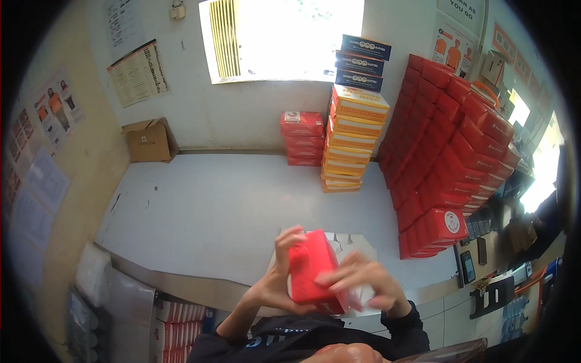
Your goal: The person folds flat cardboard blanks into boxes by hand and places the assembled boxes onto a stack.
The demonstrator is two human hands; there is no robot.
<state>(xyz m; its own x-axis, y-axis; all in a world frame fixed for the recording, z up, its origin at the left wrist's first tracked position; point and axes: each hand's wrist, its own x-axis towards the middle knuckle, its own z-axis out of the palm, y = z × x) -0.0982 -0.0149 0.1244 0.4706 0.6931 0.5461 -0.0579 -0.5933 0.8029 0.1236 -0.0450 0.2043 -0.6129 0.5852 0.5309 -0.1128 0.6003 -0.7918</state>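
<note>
A small red cardboard box (311,266) is tilted in front of my chest, above the near edge of the table. My left hand (279,272) is wrapped around its left side, with fingertips at the top edge and the thumb side beneath. My right hand (366,281) is smeared by motion at the box's lower right side. Its stretched fingertips reach onto the red face, and a pale, blurred part shows below them. Whether those fingers grip the box cannot be made out. Under the hands lies a flat whitish cardboard sheet (362,245) with cut slots.
Tall stacks of red boxes (442,133) line the right side of the white table (200,206). Yellow-and-white boxes (357,124) with dark boxes (363,62) on top stand at the back, beside a short red stack (302,142). A brown carton (148,142) sits back left; a phone (468,267) lies right.
</note>
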